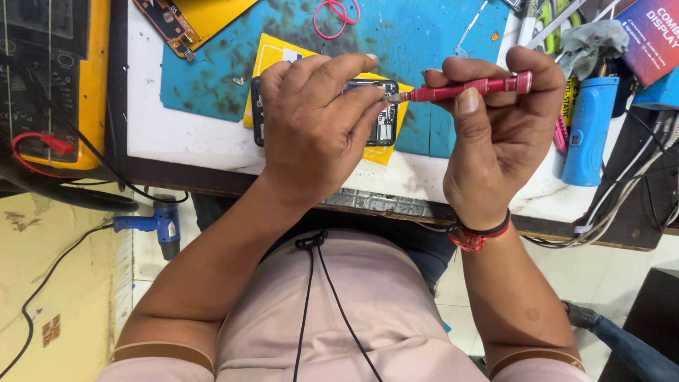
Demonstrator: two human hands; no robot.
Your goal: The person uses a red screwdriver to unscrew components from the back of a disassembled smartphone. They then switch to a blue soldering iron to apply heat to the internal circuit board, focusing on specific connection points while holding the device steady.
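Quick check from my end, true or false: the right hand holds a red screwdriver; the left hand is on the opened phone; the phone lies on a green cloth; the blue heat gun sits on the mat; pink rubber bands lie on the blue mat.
1. The right hand holds the red screwdriver: true.
2. The left hand rests on the opened phone: true.
3. The phone lies on a green cloth: false, on a yellow sheet.
4. The blue heat gun sits on the mat: false, it hangs below the bench edge.
5. Pink rubber bands lie on the blue mat: true.
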